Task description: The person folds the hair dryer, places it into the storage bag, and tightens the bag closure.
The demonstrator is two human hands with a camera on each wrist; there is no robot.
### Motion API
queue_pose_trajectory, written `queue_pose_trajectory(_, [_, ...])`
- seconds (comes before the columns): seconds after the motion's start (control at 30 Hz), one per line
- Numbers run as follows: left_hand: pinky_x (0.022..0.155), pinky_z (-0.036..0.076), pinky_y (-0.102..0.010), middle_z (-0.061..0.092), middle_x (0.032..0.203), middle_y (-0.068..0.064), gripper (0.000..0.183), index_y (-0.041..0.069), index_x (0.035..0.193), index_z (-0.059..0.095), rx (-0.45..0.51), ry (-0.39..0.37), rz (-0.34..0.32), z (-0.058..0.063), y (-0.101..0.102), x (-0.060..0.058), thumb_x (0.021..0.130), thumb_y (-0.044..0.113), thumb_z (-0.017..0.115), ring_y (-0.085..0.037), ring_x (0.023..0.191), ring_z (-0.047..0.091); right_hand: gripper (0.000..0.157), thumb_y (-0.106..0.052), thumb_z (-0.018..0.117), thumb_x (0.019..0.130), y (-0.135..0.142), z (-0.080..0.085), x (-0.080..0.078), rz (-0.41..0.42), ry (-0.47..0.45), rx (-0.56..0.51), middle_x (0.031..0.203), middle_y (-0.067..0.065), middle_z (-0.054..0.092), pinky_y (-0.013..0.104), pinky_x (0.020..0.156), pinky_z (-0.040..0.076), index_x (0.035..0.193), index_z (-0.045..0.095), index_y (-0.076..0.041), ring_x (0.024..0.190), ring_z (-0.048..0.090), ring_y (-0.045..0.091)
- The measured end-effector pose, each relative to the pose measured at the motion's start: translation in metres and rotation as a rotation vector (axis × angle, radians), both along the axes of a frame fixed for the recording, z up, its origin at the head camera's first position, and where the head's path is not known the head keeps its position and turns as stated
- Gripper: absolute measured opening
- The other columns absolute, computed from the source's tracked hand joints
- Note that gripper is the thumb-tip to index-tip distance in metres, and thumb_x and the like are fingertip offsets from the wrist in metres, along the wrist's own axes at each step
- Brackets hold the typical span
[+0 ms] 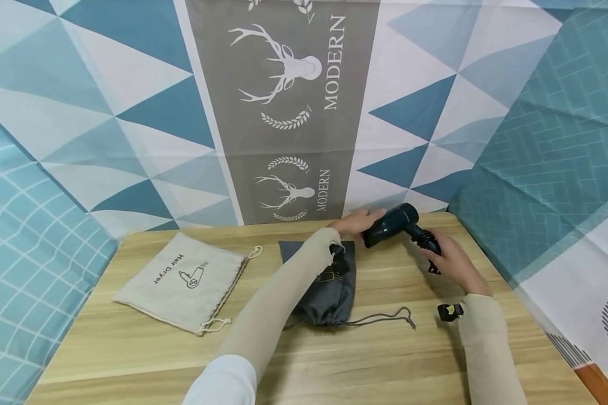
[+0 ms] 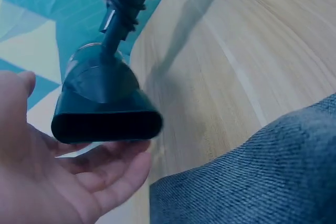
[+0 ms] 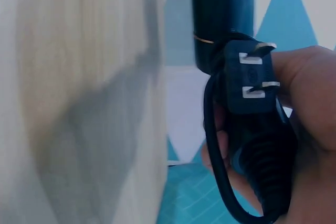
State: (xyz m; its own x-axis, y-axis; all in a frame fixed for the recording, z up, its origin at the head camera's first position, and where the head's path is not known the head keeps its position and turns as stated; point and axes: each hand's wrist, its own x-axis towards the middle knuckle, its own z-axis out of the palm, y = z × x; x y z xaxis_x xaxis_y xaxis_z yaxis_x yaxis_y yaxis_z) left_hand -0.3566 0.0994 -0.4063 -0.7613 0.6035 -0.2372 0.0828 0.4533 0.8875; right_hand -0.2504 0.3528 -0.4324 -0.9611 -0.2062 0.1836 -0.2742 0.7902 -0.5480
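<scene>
A dark glossy hair dryer (image 1: 391, 224) is held over the far right part of the table, its handle wrapped in black cord. My right hand (image 1: 456, 261) grips that handle; in the right wrist view a two-pin plug (image 3: 252, 77) sits against it. In the left wrist view the flat nozzle (image 2: 107, 124) faces the camera. My left hand (image 2: 68, 177) reaches around this end, thumb apart on one side and fingers extended along the nozzle's lower edge. Below my left forearm lies a dark grey drawstring pouch (image 1: 348, 270), partly hidden by the sleeve.
On the wooden table (image 1: 385, 365), a cream drawstring bag (image 1: 182, 281) printed "Hair Dryer" lies flat at the left. The grey pouch's cord (image 1: 385, 318) trails rightward. Patterned cloth walls (image 1: 294, 135) stand at the back and both sides.
</scene>
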Motion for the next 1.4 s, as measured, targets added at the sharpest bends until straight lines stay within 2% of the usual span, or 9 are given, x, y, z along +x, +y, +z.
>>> queue_pose_trajectory(0.13, [0.078,0.049,-0.041,0.034,0.136,-0.01,0.078,0.014,0.142,0.018,0.042,-0.146,-0.009,-0.004,-0.007,-0.002,0.084,0.06,0.043,-0.023,0.109,0.05,0.054,-0.031,0.052,0.091,-0.012,0.013,0.005,0.032,-0.002,0.036,0.12,0.022,0.048,0.051,0.078,0.04,0.134,0.036,-0.003,0.104,0.049,0.036])
queue_pose_trajectory(0.2, [0.078,0.048,-0.041,0.042,0.13,-0.009,0.073,0.017,0.139,0.026,0.13,-0.254,-0.05,-0.007,-0.009,-0.006,0.083,0.059,0.047,-0.028,0.114,0.047,0.056,-0.033,0.052,0.09,-0.018,0.019,0.008,0.034,0.0,0.051,0.121,0.023,0.048,0.051,0.079,0.04,0.134,0.035,-0.002,0.104,0.049,0.037])
queue_pose_trajectory(0.33, [0.077,0.048,-0.042,0.054,0.115,-0.011,0.058,0.024,0.128,0.041,0.311,-0.448,-0.127,-0.009,-0.012,-0.01,0.082,0.058,0.049,-0.034,0.112,0.05,0.056,-0.031,0.052,0.091,-0.028,0.035,0.016,0.055,0.004,0.069,0.121,0.022,0.049,0.05,0.079,0.041,0.135,0.034,-0.003,0.102,0.051,0.035])
queue_pose_trajectory(0.47, [0.079,0.047,-0.046,0.055,0.111,-0.017,0.053,0.021,0.126,0.044,0.42,-0.533,-0.154,-0.002,-0.017,-0.004,0.085,0.056,0.046,-0.036,0.102,0.056,0.056,-0.033,0.053,0.09,-0.042,0.055,0.025,0.099,0.014,0.099,0.12,0.02,0.051,0.047,0.077,0.042,0.135,0.035,-0.004,0.099,0.053,0.032])
queue_pose_trajectory(0.67, [0.069,0.051,-0.04,0.057,0.1,-0.017,0.055,0.016,0.124,0.045,0.439,-0.534,-0.094,0.011,-0.026,0.009,0.086,0.056,0.045,-0.028,0.082,0.063,0.059,-0.042,0.051,0.088,-0.052,0.069,0.03,0.1,0.031,0.116,0.116,0.015,0.054,0.042,0.073,0.044,0.134,0.038,-0.007,0.092,0.056,0.025])
queue_pose_trajectory(0.97, [0.067,0.052,-0.043,0.056,0.103,-0.021,0.053,0.016,0.123,0.046,0.464,-0.406,-0.046,0.024,-0.046,0.024,0.087,0.055,0.044,-0.031,0.078,0.064,0.059,-0.049,0.056,0.082,-0.064,0.078,0.035,0.106,0.052,0.081,0.112,0.005,0.057,0.033,0.066,0.044,0.131,0.044,-0.019,0.083,0.057,0.014])
queue_pose_trajectory(1.13, [0.07,0.051,-0.047,0.056,0.099,-0.02,0.052,0.012,0.121,0.045,0.489,-0.375,-0.044,0.026,-0.059,0.029,0.088,0.053,0.043,-0.032,0.077,0.063,0.064,-0.054,0.057,0.079,-0.072,0.084,0.037,0.085,0.022,0.082,0.11,0.005,0.058,0.035,0.067,0.044,0.134,0.04,-0.025,0.083,0.057,0.016])
queue_pose_trajectory(1.27, [0.068,0.051,-0.046,0.055,0.101,-0.019,0.052,0.016,0.124,0.043,0.518,-0.358,-0.037,0.026,-0.069,0.035,0.088,0.053,0.044,-0.04,0.085,0.06,0.071,-0.054,0.06,0.077,-0.077,0.083,0.04,0.009,-0.007,0.072,0.104,0.008,0.059,0.036,0.066,0.045,0.135,0.039,-0.019,0.081,0.057,0.019])
queue_pose_trajectory(1.4, [0.067,0.051,-0.047,0.053,0.104,-0.018,0.05,0.021,0.127,0.039,0.518,-0.338,0.0,0.024,-0.08,0.047,0.088,0.053,0.044,-0.041,0.086,0.06,0.065,-0.057,0.059,0.076,-0.084,0.077,0.045,0.002,-0.071,0.034,0.086,0.007,0.06,0.032,0.054,0.046,0.124,0.048,-0.014,0.063,0.057,0.017])
